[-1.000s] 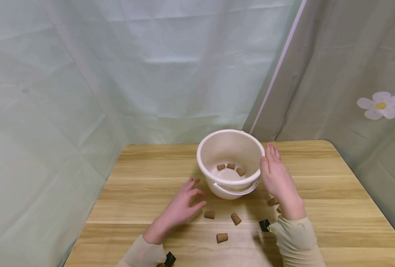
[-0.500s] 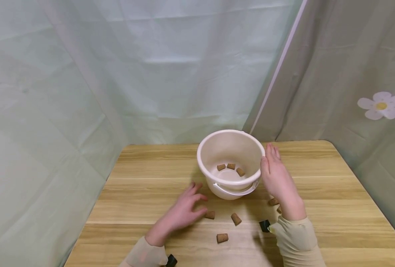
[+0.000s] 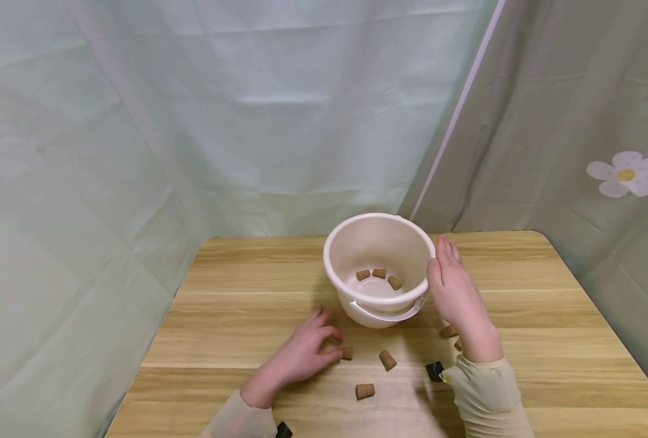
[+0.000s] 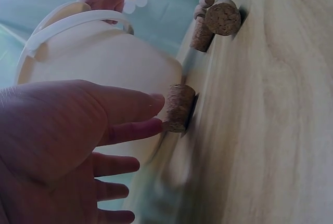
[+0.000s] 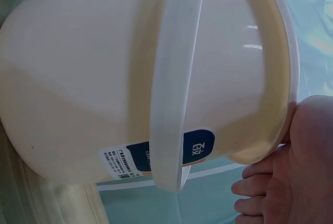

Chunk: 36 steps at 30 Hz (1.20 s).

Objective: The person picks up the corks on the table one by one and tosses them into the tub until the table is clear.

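Observation:
A cream bucket (image 3: 375, 246) stands upright at the table's back half, its handle (image 5: 174, 78) folded down toward me. On its floor lie three corks (image 3: 379, 273). My right hand (image 3: 457, 292) rests flat against the bucket's right rim, fingers extended; in the right wrist view the thumb side meets the rim. My left hand (image 3: 302, 354) is low in front of the bucket. Its thumb and index fingertips are right at a cork (image 4: 179, 107) on the table, not closed around it, and the other fingers are spread.
Nearer me lie one cork (image 3: 387, 359) and another cork (image 3: 364, 390). Two more corks (image 3: 448, 331) sit beside my right wrist, partly hidden by it. The wooden table (image 3: 219, 316) backs onto hanging curtains (image 3: 313, 121). Small black blocks (image 3: 435, 371) show at both cuffs.
My left hand has moved down and slightly right, bringing its thumb and index finger to the nearest cork. The right hand and the bucket have stayed in place.

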Each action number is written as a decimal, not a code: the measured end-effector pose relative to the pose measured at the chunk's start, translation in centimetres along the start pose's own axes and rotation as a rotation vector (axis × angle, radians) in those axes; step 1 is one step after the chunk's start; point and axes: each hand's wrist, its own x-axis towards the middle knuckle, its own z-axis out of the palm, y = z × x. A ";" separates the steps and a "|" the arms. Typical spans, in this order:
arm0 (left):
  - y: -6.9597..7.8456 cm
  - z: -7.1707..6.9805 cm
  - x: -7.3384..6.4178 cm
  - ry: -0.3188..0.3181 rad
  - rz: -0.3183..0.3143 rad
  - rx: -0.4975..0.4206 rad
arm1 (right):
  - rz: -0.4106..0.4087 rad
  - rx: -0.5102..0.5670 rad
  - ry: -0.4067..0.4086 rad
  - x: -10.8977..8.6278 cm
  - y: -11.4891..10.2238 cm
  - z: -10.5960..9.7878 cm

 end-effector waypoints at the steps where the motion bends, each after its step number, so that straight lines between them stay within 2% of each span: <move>1: 0.0 0.1 0.0 -0.004 0.001 -0.001 | 0.001 0.001 0.000 0.0 0.0 0.0; 16: -0.1 0.6 -0.1 -0.028 0.002 0.036 | 0.002 0.005 0.009 0.1 0.0 0.2; 36: 0.0 0.1 -0.2 -0.046 -0.005 0.043 | 0.004 0.006 0.015 0.1 0.2 0.2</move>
